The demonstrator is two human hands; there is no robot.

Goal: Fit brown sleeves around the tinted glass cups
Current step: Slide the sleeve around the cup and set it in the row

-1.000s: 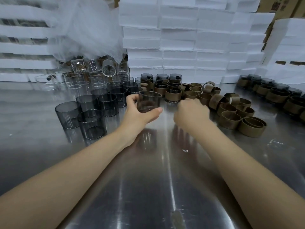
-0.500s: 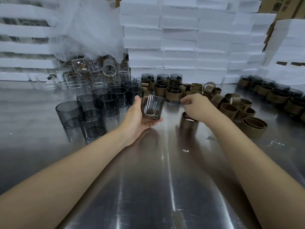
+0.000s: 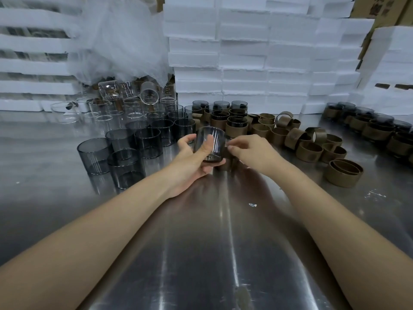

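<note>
Head view. A steel table (image 3: pixel 201 253) is seen from above, with both bare forearms stretched out over it. Its far edge is walled off by stacked foam blocks (image 3: pixel 245 52), with crumpled plastic film (image 3: pixel 125 41) hanging at the left and cardboard boxes (image 3: pixel 384 7) in the top right corner. Clear glasses (image 3: pixel 134 106) are gathered under the film, some lying on their sides. In front of them bare cups (image 3: pixel 125 153) are grouped upright, just left of the left hand. Sleeved cups (image 3: pixel 237 126) are packed just behind the hands, and a far row (image 3: pixel 375 130) of them is ranged along the right. Loose sleeves (image 3: pixel 309 151) are heaped to the right of the right hand, some upright and some on edge.

The cup (image 3: pixel 210 142) is held above the table at the centre by the left hand (image 3: pixel 190 159). The thumb is laid across its near wall, and the fingers are curled round the far side and under the base. Its long axis is close to upright, with the mouth up and tipped slightly away and the thick base down toward the palm.

The right hand (image 3: pixel 254 153) is set close against the cup's right side, fingers curled, thumb and forefinger tips nearly met; whether anything is pinched cannot be told. A sleeve (image 3: pixel 226 165) is partly hidden below those fingers, beside the cup's base — whether it is touched, or rests on the table, cannot be told.
</note>
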